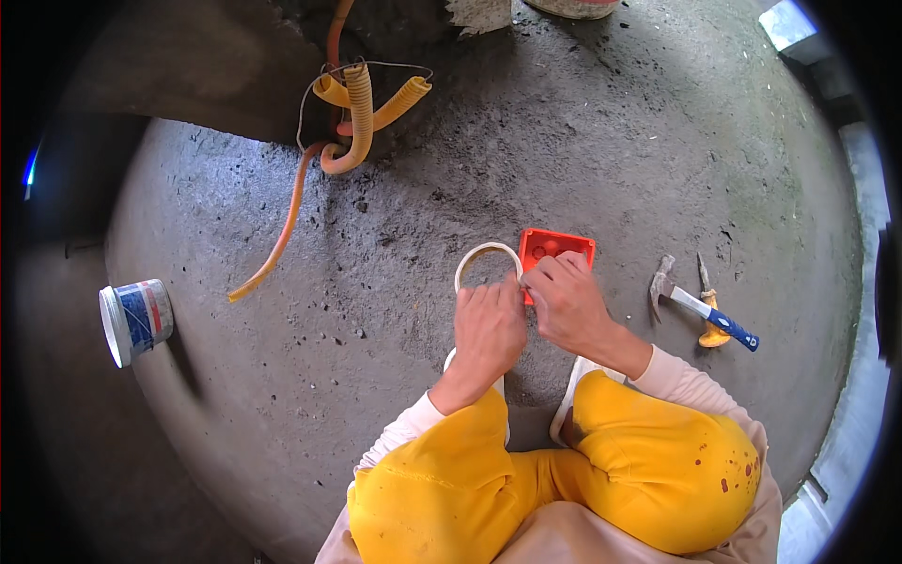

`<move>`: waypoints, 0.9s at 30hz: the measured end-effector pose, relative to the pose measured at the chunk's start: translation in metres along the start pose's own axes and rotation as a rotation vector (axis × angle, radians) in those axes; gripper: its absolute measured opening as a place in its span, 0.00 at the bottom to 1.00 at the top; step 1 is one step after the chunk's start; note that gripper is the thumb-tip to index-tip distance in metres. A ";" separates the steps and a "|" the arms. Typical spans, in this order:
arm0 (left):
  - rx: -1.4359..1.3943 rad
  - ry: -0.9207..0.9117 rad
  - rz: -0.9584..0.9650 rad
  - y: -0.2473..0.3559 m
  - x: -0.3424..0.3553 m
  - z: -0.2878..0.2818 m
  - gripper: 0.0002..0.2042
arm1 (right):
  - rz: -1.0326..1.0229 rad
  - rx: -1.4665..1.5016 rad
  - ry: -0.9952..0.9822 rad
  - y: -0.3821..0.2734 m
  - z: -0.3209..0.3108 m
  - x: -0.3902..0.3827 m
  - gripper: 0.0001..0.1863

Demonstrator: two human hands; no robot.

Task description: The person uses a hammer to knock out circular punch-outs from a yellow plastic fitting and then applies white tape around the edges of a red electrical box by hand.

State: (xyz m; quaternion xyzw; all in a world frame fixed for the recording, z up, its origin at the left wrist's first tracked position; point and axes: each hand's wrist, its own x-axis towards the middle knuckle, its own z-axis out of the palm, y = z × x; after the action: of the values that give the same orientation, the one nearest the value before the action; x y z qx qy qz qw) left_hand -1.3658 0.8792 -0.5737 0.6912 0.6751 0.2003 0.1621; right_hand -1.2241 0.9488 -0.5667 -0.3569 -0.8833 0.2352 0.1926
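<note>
Head view: left hand [490,324] curls closed on the white ring [488,247], just left of the red box [554,244]; right hand [567,299], fingers bent, overlaps the box (hold indeterminable). Steadying the ring should aid control.

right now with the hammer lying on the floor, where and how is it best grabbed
Probably take the hammer by its blue grip, from above and the right, with the right hand, the nearer one. The head points left and away, the grip right and toward the person. The handle crosses over a yellow-handled tool, so lift straight up.
</note>
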 end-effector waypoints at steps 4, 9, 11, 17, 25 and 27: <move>0.014 0.002 0.013 0.002 -0.002 -0.002 0.19 | 0.006 0.092 0.041 0.005 0.001 -0.004 0.09; 0.045 0.010 0.012 -0.001 -0.006 0.010 0.28 | -0.019 0.119 0.082 0.007 -0.001 0.001 0.11; 0.061 -0.004 -0.025 0.001 -0.004 0.015 0.30 | -0.005 0.135 0.074 0.005 -0.005 0.003 0.11; 0.096 0.042 -0.093 -0.001 -0.006 0.018 0.28 | -0.029 0.037 -0.001 -0.006 -0.007 0.008 0.13; 0.051 0.008 -0.108 0.002 -0.006 0.011 0.30 | -0.075 -0.024 0.031 -0.003 -0.005 0.010 0.11; -0.007 0.016 -0.098 -0.002 -0.007 0.010 0.31 | -0.107 -0.058 0.042 -0.005 -0.004 0.011 0.11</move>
State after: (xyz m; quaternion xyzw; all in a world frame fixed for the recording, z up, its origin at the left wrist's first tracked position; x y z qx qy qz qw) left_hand -1.3623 0.8725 -0.5834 0.6553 0.7086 0.2000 0.1686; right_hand -1.2322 0.9551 -0.5586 -0.3195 -0.9033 0.1913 0.2129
